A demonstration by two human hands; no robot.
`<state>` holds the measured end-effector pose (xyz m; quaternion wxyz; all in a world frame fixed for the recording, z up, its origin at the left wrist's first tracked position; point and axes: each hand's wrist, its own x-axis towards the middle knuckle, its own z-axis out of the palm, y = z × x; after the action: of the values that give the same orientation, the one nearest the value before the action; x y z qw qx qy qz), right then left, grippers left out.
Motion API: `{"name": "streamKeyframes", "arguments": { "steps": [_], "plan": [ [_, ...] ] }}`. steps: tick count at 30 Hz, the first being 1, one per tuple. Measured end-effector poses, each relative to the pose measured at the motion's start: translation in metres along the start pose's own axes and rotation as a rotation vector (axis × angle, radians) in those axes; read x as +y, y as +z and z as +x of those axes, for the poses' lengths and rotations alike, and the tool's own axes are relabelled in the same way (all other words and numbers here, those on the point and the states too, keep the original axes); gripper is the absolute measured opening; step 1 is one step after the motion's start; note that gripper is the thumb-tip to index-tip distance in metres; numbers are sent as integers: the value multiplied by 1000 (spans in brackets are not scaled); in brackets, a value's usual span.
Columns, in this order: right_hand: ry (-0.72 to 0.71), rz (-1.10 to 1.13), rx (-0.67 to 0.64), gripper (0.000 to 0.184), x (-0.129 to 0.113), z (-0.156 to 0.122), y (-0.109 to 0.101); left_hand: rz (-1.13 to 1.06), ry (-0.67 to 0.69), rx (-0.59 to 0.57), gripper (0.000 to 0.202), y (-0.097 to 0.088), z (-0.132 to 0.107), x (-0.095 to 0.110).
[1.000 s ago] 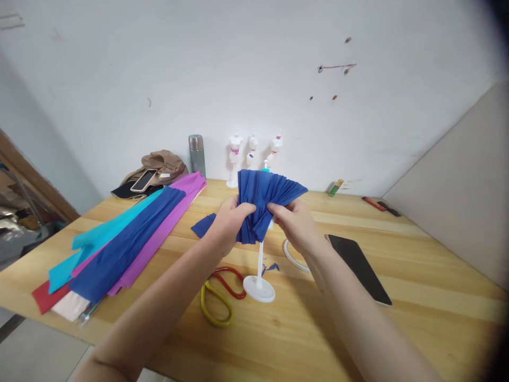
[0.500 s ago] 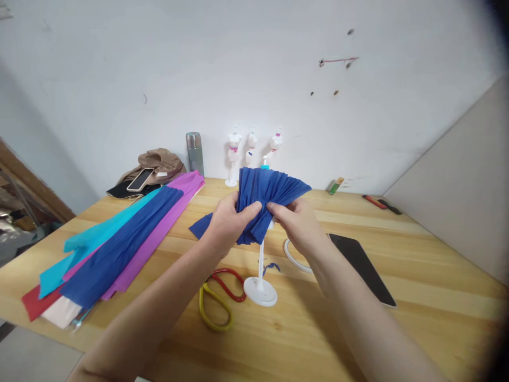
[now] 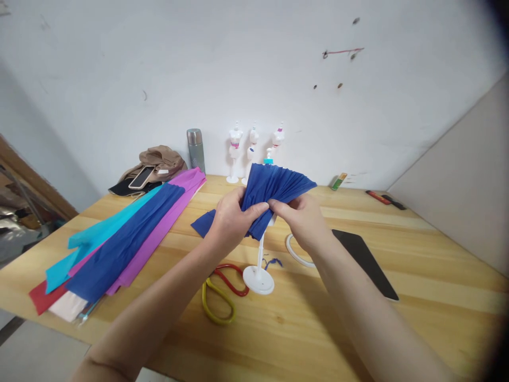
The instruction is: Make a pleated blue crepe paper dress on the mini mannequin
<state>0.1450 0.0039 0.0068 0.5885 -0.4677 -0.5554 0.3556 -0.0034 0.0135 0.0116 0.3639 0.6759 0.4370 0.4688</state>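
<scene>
Both hands pinch a pleated piece of dark blue crepe paper point(image 3: 278, 183), which fans out above the fingers. My left hand point(image 3: 233, 215) grips its left side, thumb across the front. My right hand point(image 3: 300, 215) pinches the gathered folds, its thumb tip close to the left thumb. Behind the paper stands a small white mannequin stand point(image 3: 258, 280); its body is mostly hidden, with a turquoise band showing at the top. The stand leans slightly, its round base near red-and-yellow-handled scissors point(image 3: 218, 302). Blue scraps point(image 3: 273, 262) lie behind the base.
Crepe paper strips point(image 3: 127, 239) in several colours lie at the left, near a phone point(image 3: 142, 178) and brown cloth point(image 3: 163, 159). A flask point(image 3: 195, 151) and white mannequins point(image 3: 235, 146) stand by the wall. At the right lie a white ring point(image 3: 296, 252), black tablet point(image 3: 366, 262) and green-yellow tube point(image 3: 339, 181).
The blue paper and both hands have shifted slightly right, and the gathered bundle is tilted more to the right. The stand's base has moved a little and now leans. Both hands keep their grip.
</scene>
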Motion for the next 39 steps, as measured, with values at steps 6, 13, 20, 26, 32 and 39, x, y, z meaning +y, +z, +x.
{"name": "streamKeyframes", "arguments": {
  "steps": [6, 13, 20, 26, 32, 39],
  "plan": [
    [1, 23, 30, 15, 2, 2, 0, -57, 10, 10, 26, 3, -1, 1],
    [40, 36, 8, 19, 3, 2, -1, -107, -23, 9, 16, 3, 0, -3],
    [48, 41, -21, 20, 4, 1, -2, -77, 17, 13, 16, 4, 1, -7],
    [52, 55, -34, 22, 5, 0, -1, -119, 8, -28, 18, 4, 0, -8],
    [47, 56, -44, 30, 9, 0, -2, -180, -33, 1, 16, 6, -1, -9],
    [40, 80, -67, 36, 10, 0, -1, -196, -33, 24, 17, 7, -2, -8]
  ]
}}
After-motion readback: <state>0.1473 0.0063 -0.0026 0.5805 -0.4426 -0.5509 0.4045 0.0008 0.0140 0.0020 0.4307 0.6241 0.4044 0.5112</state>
